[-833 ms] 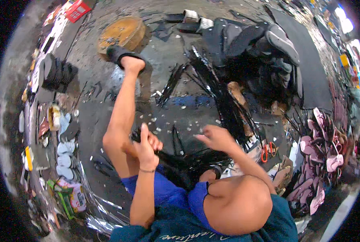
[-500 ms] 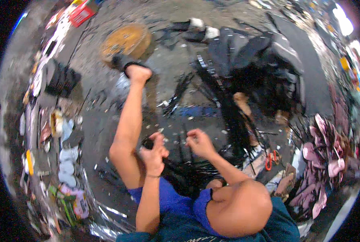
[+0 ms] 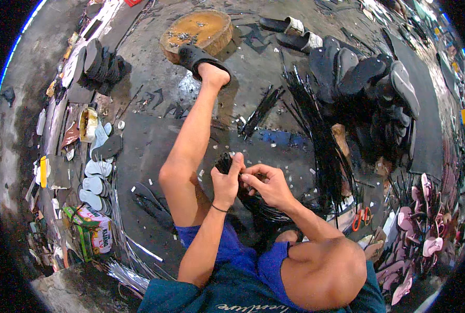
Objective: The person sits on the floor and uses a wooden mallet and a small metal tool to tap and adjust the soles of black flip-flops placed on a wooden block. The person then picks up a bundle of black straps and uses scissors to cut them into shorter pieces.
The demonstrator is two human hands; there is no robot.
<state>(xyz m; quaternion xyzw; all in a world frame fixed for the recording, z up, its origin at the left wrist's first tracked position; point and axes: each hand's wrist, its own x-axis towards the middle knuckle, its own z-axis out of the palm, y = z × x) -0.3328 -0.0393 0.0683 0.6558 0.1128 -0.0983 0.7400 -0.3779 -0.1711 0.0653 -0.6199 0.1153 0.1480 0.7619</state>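
Observation:
My left hand [image 3: 226,183] is closed round a small bunch of black strips [image 3: 223,163], whose ends stick up above the fist. Against it, my right hand [image 3: 270,187] pinches with thumb and forefinger at the strips; what exactly lies between those fingertips is too small to make out. Below both hands, more long black strips [image 3: 266,211] curve over the floor between my legs. Farther right lies a thick bundle of long black strips [image 3: 318,135], and a shorter bundle [image 3: 261,110] rests ahead of my hands.
A round wooden block [image 3: 204,31] stands far ahead, beside my outstretched foot. Black sandal soles [image 3: 347,68] are heaped at the far right, with pink slippers [image 3: 407,219] nearer. Orange-handled scissors [image 3: 362,218] lie right. Grey soles [image 3: 93,185] and a green-and-white carton [image 3: 93,233] sit left.
My hands have come together; the right fingers now meet the bunch in the left hand. The whole view has shifted, so the surroundings sit farther right in it.

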